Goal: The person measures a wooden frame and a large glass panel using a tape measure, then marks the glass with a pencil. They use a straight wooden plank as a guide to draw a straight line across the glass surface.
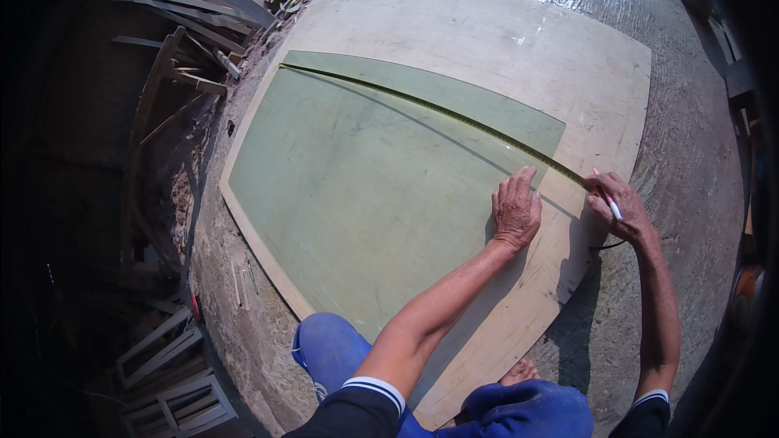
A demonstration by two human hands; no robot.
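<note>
A yellow tape measure (pixel 430 107) runs in a long bow across a pale green sheet (pixel 365 170), from the sheet's far left edge to my right hand (pixel 621 204). My right hand is closed on the near end of the tape, beyond the sheet's right edge, and also holds a white and pink pen (pixel 614 209). The tape stands somewhat above the sheet and casts a shadow line on it. My left hand (pixel 517 207) rests on the sheet near its right edge, fingers stretched out, pressing on no other object. The green sheet lies on a larger plywood board (pixel 600 81).
Rough concrete ground (pixel 690 146) surrounds the board. Wood offcuts (pixel 191 0) are heaped at the far left, with a curved wooden piece (pixel 150 105) leaning there. Wooden frames (pixel 191 405) lie at the lower left. My knee (pixel 329 349) is at the board's near edge.
</note>
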